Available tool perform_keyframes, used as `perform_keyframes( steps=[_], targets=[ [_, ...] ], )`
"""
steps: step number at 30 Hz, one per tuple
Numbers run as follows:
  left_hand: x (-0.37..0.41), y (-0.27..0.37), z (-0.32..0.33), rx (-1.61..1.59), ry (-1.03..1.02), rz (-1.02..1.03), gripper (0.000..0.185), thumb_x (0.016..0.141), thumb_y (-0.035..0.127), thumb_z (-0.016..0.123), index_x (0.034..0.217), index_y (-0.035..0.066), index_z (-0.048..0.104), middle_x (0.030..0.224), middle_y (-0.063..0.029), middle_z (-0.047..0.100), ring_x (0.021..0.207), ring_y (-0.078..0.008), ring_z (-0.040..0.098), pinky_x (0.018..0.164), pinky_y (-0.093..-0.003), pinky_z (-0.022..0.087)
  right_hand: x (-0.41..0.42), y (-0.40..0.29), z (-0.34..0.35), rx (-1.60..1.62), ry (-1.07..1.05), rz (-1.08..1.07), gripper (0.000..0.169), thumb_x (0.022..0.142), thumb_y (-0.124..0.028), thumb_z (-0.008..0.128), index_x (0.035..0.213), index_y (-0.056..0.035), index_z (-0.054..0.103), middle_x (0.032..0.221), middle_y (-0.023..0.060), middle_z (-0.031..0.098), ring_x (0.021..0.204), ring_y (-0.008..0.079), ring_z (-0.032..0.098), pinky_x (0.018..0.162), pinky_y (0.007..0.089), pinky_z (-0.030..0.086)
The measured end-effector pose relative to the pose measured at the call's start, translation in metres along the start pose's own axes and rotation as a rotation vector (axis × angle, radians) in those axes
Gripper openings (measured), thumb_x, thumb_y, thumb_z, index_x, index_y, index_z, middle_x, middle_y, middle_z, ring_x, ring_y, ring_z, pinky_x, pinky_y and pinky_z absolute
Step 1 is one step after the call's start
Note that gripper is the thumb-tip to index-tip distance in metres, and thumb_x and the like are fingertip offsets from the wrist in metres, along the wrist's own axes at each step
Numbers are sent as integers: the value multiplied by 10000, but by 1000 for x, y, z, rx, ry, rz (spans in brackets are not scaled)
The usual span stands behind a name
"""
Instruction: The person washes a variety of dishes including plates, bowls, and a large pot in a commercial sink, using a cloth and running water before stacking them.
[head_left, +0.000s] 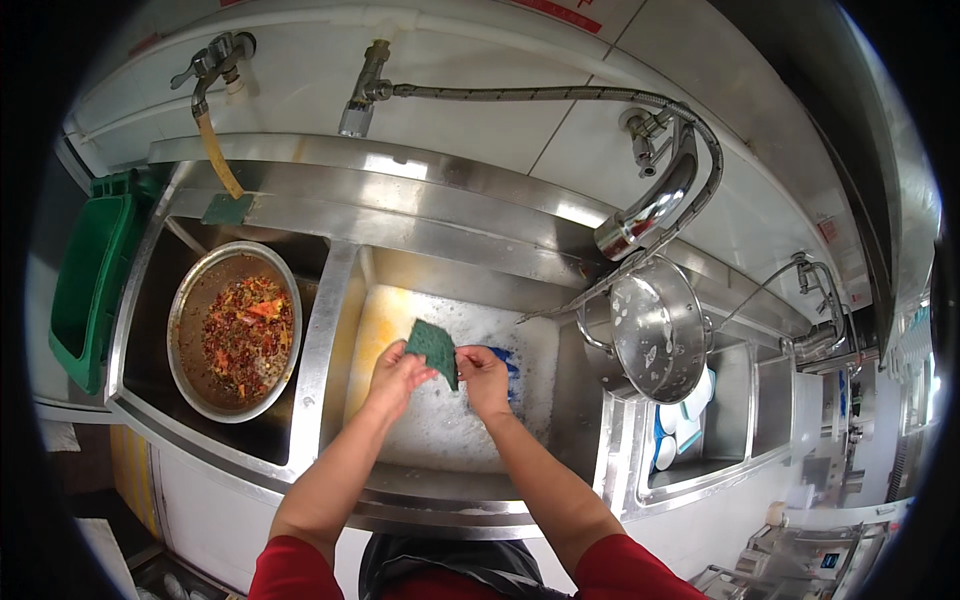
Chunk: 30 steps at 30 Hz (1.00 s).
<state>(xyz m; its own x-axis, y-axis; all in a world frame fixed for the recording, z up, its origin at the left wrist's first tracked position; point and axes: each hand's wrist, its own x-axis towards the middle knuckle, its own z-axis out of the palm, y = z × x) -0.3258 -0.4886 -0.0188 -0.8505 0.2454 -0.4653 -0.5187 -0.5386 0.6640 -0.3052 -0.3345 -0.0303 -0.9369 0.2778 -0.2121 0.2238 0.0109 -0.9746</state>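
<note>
A green scouring pad (433, 350) is stretched between my two hands above the middle sink basin (420, 480). My left hand (396, 379) pinches its left side with thumb and fingers. At the pad's right edge, my right hand (484, 376) grips it with the fingertips. Below them, soapy water with white foam (435, 442) fills the basin bottom, tinted yellow at the left. Something blue (504, 361) shows in the foam behind my right hand, too covered to identify.
A metal basin (178, 379) of chilli-like food scraps sits in the left sink. At the right, a wet steel pot (660, 330) stands tilted beneath a curved faucet (652, 199); white and blue dishes (686, 424) lie in another sink. A braided hose (540, 94) arches overhead. A green bin (94, 292) stands far left.
</note>
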Motion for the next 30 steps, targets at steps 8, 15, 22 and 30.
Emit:
perform_keyframes(
  steps=[8, 15, 22, 30],
  targets=[
    [97, 95, 27, -182, 16, 213, 353, 841, 118, 571, 1147, 18, 427, 1086, -120, 502, 950, -239, 568, 839, -334, 479, 44, -36, -10, 166, 121, 31, 54, 822, -23, 550, 851, -9, 593, 734, 18, 570, 637, 82, 525, 584, 234, 474],
    [71, 38, -44, 320, 18, 72, 138, 835, 84, 546, 955, 21, 570, 879, -66, 590, 774, -157, 600, 696, -254, 492, 148, -3, -46, 82, 521, -27, 49, 796, -13, 537, 802, -19, 585, 708, 37, 561, 570, 146, 528, 577, 272, 465],
    [-27, -14, -72, 246, 78, -160, 130, 815, 42, 531, 936, 16, 571, 852, -98, 629, 690, -148, 588, 642, -255, 483, 234, -9, -60, -31, 1256, -142, 184, 817, -90, 461, 869, 26, 594, 883, 243, 596, 759, 353, 588, 674, 380, 467],
    [-36, -41, -51, 51, 40, -177, 144, 848, 134, 560, 937, 21, 560, 866, -114, 630, 740, -185, 614, 684, -284, 495, 254, -5, -125, -976, 924, 43, 248, 817, -150, 516, 969, 45, 540, 1004, 224, 564, 962, 376, 541, 834, 441, 435]
  ],
)
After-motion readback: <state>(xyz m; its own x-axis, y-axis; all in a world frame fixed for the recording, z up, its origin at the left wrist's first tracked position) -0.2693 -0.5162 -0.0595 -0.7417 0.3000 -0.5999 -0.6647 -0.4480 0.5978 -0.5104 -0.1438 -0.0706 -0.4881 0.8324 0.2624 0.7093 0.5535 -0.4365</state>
